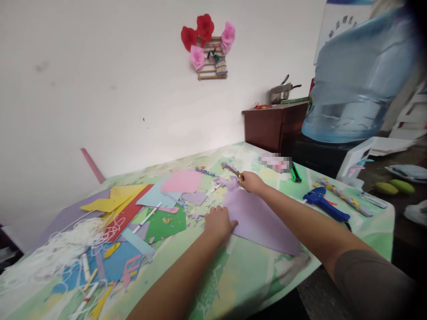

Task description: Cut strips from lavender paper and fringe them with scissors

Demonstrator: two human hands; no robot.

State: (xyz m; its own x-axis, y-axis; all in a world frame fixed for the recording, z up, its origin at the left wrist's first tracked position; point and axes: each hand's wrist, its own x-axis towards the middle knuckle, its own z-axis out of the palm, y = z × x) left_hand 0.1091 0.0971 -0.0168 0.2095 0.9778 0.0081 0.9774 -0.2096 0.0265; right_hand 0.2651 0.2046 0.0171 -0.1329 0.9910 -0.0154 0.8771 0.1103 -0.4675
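Tabletop (370, 238), near edge: lavender sheet (262, 218); left hand (218, 223) on its left side, thumb and fingers apart; right hand (252, 182) at far end, I cannot tell its grip

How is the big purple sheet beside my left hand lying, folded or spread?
Spread: the purple sheet lies broad across the tablecloth, with no fold visible.

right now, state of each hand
Left hand: open, at the edge of the purple sheet.
Right hand: curled closed; what, if anything, it holds cannot be told.
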